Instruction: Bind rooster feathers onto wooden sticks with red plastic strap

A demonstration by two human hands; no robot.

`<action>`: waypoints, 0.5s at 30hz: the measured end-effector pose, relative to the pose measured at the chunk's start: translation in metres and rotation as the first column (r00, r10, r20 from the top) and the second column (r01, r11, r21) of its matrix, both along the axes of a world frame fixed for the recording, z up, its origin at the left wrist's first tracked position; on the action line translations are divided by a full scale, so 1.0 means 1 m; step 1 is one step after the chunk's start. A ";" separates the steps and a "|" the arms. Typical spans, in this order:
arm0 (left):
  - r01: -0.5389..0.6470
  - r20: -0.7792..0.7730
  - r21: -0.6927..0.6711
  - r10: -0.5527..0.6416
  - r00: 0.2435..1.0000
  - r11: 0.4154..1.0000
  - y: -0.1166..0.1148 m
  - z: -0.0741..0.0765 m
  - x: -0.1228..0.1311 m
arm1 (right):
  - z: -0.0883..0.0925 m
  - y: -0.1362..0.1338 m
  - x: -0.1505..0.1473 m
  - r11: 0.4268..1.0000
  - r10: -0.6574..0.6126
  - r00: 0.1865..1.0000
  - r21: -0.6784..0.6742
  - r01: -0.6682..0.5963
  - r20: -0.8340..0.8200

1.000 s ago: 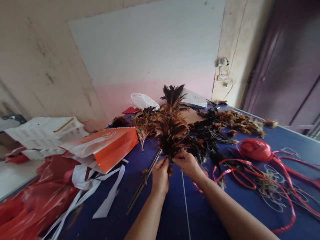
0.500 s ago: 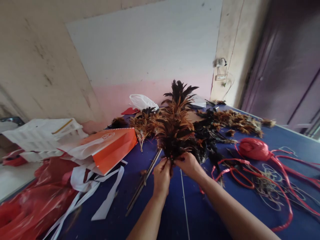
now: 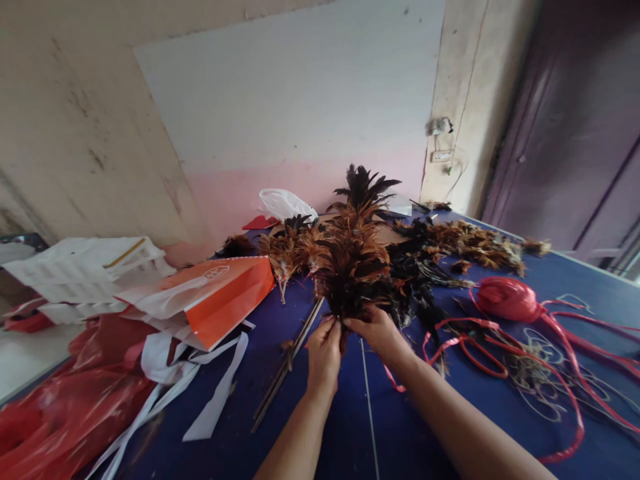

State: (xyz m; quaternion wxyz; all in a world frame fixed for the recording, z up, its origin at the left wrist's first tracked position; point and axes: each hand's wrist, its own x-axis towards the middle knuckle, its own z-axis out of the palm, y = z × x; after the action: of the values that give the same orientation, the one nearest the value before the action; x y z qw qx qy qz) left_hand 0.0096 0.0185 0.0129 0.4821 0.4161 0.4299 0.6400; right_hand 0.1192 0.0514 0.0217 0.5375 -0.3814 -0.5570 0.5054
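Observation:
Both of my hands grip the base of an upright bunch of black and orange-brown feathers (image 3: 356, 260) above a blue table (image 3: 350, 427). My left hand (image 3: 323, 353) is closed round the stem from the left. My right hand (image 3: 376, 331) pinches the same base from the right, fingers pressed together. A red string (image 3: 395, 381) trails down from under my right wrist. What lies inside the fingers is hidden by the feathers.
Thin dark sticks (image 3: 287, 363) lie left of my hands. An orange paper bag (image 3: 220, 297), white strips and red plastic (image 3: 70, 400) crowd the left side. Loose feathers (image 3: 465, 243) lie behind; a ball of red string (image 3: 505, 299) and tangled cords sit at the right.
The feather bunch has tilted slightly to the right and turned in my hands. My hands stay at its base, almost in the same place.

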 end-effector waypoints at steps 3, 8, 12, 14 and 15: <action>0.003 -0.062 0.020 -0.001 0.998 1.000 -0.001 0.000 -0.001 | 0.001 0.001 0.003 1.000 0.002 0.998 0.020 -0.004 0.071; 0.028 -0.168 0.079 -0.015 0.986 0.996 0.000 -0.006 -0.002 | 0.003 0.005 0.011 0.997 -0.036 0.961 0.078 0.015 0.275; 0.036 -0.228 0.106 -0.011 0.974 0.994 0.002 -0.008 -0.002 | 0.006 0.005 0.013 0.996 -0.008 0.983 0.087 -0.009 0.182; 0.041 -0.268 0.112 -0.010 0.963 0.993 0.001 -0.007 -0.002 | 0.008 0.004 0.015 0.995 0.008 0.991 0.099 -0.021 0.133; 0.044 -0.274 0.115 -0.011 0.962 0.992 0.001 -0.006 -0.002 | 0.009 0.004 0.016 0.994 0.016 0.992 0.103 -0.029 0.124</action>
State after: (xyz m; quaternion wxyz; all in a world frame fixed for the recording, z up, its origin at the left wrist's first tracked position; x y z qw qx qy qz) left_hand 0.0080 0.0194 0.0065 0.4010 0.5345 0.4473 0.5946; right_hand 0.1352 0.0553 0.0302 0.5159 -0.3766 -0.6191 0.4570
